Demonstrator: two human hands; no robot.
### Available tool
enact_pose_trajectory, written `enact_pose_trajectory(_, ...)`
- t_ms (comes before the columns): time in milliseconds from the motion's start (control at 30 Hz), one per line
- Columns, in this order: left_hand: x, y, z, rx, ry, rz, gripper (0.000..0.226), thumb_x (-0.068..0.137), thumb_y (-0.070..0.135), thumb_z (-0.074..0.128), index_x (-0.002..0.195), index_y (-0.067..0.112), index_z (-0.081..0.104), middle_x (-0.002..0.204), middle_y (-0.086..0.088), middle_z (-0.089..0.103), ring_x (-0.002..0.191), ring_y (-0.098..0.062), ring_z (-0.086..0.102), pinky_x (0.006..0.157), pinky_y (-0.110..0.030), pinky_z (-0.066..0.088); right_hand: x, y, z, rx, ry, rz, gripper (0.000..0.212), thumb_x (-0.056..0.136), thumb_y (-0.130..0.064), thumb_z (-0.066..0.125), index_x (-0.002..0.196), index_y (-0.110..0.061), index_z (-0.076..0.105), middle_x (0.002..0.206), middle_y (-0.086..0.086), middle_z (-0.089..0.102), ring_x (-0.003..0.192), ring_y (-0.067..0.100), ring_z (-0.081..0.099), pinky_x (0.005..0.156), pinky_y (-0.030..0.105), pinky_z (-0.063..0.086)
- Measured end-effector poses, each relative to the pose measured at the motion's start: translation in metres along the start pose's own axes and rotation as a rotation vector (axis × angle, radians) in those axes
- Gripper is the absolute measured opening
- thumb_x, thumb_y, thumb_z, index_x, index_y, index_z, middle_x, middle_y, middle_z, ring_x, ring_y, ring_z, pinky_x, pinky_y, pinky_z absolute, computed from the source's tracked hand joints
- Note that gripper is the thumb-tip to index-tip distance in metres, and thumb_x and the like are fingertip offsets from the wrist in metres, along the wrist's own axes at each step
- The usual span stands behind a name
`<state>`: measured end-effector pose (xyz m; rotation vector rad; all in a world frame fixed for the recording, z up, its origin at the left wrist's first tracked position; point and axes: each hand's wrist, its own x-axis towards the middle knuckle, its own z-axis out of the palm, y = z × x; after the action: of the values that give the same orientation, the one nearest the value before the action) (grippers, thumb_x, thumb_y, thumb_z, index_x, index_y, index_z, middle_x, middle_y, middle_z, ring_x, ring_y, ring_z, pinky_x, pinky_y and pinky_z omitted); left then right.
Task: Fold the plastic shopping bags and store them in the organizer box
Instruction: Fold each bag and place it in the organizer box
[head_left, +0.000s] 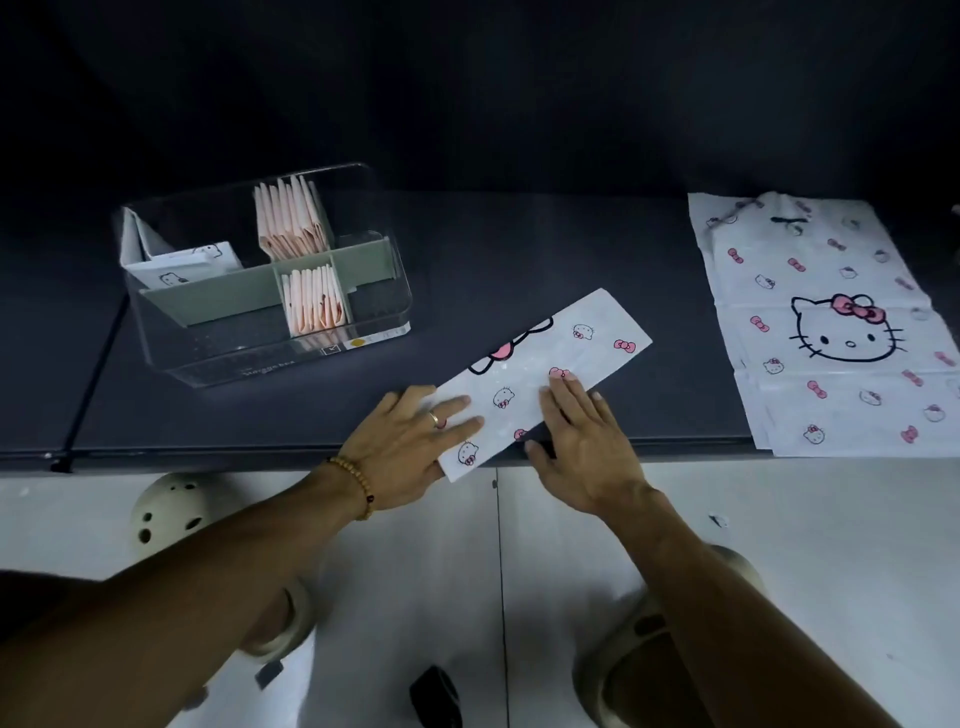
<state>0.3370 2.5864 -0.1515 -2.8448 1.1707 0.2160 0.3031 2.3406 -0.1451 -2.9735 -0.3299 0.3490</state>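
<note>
A white cat-print plastic bag, folded into a long strip (566, 358), lies slanted on the dark table by its front edge. My left hand (410, 439) presses flat on the strip's near end. My right hand (587, 436) lies flat on its middle, fingers straight. A clear organizer box (208, 358) with grey dividers stands at the back left. It holds folded pink bags (293, 223) in two compartments and a folded white cat-print bag (179, 265) in the left one. A pile of unfolded cat-print bags (826, 322) lies flat at the right.
The dark table (519, 249) ends at a front edge near my hands, with pale floor tiles below. My feet in pale sandals (644, 654) and a small black object (436, 696) are on the floor. A dark wall rises behind the table.
</note>
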Motion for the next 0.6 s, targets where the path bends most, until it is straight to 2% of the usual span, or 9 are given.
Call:
enact_pose_trajectory(100, 0.006, 0.009, -0.010, -0.145, 0.045, -0.059, 0.043, 0.097, 0.040, 0.039, 0.140, 0.035, 0.042, 0.147, 0.007, 0.041, 0.118, -0.024, 0.037, 0.097, -0.037, 0.038, 0.000, -0.019, -0.006, 0.129, 0.067, -0.071, 0.050, 0.093, -0.028, 0.052, 0.139, -0.010, 0.046, 0.152, 0.012, 0.035, 0.143, 0.028, 0.026, 0.116, 0.043, 0.026)
enact_pose_trajectory(200, 0.016, 0.012, -0.025, -0.423, 0.086, -0.214, 0.034, 0.098, 0.047, 0.033, 0.108, 0.033, 0.062, 0.108, 0.011, 0.064, 0.097, -0.016, 0.047, 0.082, -0.030, 0.044, 0.003, -0.029, -0.006, 0.266, 0.199, -0.049, 0.031, 0.093, -0.007, 0.052, 0.122, -0.003, 0.062, 0.136, 0.015, 0.054, 0.133, 0.030, 0.044, 0.110, 0.037, 0.037)
enact_pose_trajectory(267, 0.020, 0.008, -0.038, -0.791, 0.075, -0.327, 0.023, 0.089, 0.051, 0.054, 0.088, 0.031, 0.066, 0.084, 0.015, 0.066, 0.086, -0.009, 0.059, 0.071, -0.023, 0.046, 0.006, -0.027, -0.012, 0.442, 0.224, 0.059, 0.023, 0.096, -0.006, 0.050, 0.112, -0.002, 0.066, 0.120, 0.013, 0.065, 0.118, 0.029, 0.057, 0.100, 0.031, 0.044)
enact_pose_trajectory(300, 0.022, 0.005, -0.045, -1.034, 0.089, -0.365, 0.014, 0.083, 0.045, 0.067, 0.086, 0.032, 0.069, 0.083, 0.016, 0.069, 0.084, -0.005, 0.063, 0.071, -0.019, 0.047, 0.008, -0.024, -0.017, 0.541, 0.206, 0.131, 0.018, 0.097, -0.010, 0.050, 0.098, -0.007, 0.068, 0.102, 0.008, 0.069, 0.098, 0.026, 0.063, 0.089, 0.025, 0.048)
enact_pose_trajectory(367, 0.027, -0.001, -0.053, -1.365, 0.117, -0.382, 0.014, 0.077, 0.027, 0.078, 0.089, 0.031, 0.072, 0.087, 0.016, 0.072, 0.086, -0.001, 0.065, 0.073, -0.012, 0.047, 0.014, -0.014, -0.027, 0.717, 0.122, 0.278, 0.027, 0.098, -0.019, 0.050, 0.073, -0.011, 0.056, 0.072, -0.002, 0.060, 0.066, 0.017, 0.055, 0.065, 0.021, 0.048)
enact_pose_trajectory(400, 0.031, -0.002, -0.055, -1.400, 0.110, -0.363, 0.016, 0.077, 0.022, 0.078, 0.090, 0.029, 0.072, 0.088, 0.016, 0.072, 0.085, 0.001, 0.065, 0.073, -0.009, 0.046, 0.017, -0.008, -0.030, 0.832, 0.062, 0.332, 0.029, 0.098, -0.022, 0.049, 0.075, -0.006, 0.055, 0.073, 0.002, 0.060, 0.067, 0.019, 0.055, 0.066, 0.025, 0.051)
enact_pose_trajectory(433, 0.035, -0.001, -0.054, -1.376, 0.096, -0.355, 0.014, 0.079, 0.019, 0.076, 0.092, 0.025, 0.073, 0.089, 0.015, 0.073, 0.084, 0.002, 0.065, 0.073, -0.009, 0.046, 0.020, -0.004, -0.031, 0.951, 0.012, 0.367, 0.029, 0.098, -0.023, 0.049, 0.081, -0.001, 0.058, 0.081, 0.010, 0.065, 0.075, 0.025, 0.061, 0.077, 0.037, 0.056)
enact_pose_trajectory(500, 0.043, 0.003, -0.049, -1.210, 0.077, -0.419, 0.008, 0.086, 0.022, 0.068, 0.090, 0.017, 0.073, 0.089, 0.009, 0.072, 0.085, -0.005, 0.066, 0.076, -0.019, 0.050, 0.022, -0.001, -0.032, 1.114, -0.019, 0.423, 0.027, 0.097, -0.022, 0.050, 0.088, 0.000, 0.064, 0.096, 0.014, 0.070, 0.090, 0.031, 0.067, 0.088, 0.048, 0.055)
enact_pose_trajectory(600, 0.053, 0.009, -0.034, -0.954, 0.096, -0.573, 0.024, 0.095, 0.026, 0.054, 0.080, 0.010, 0.065, 0.085, -0.004, 0.069, 0.082, -0.022, 0.063, 0.074, -0.030, 0.050, 0.027, -0.006, -0.023, 1.138, 0.099, 0.590, 0.025, 0.094, -0.022, 0.056, 0.076, -0.005, 0.061, 0.077, 0.007, 0.066, 0.071, 0.024, 0.063, 0.068, 0.036, 0.059)
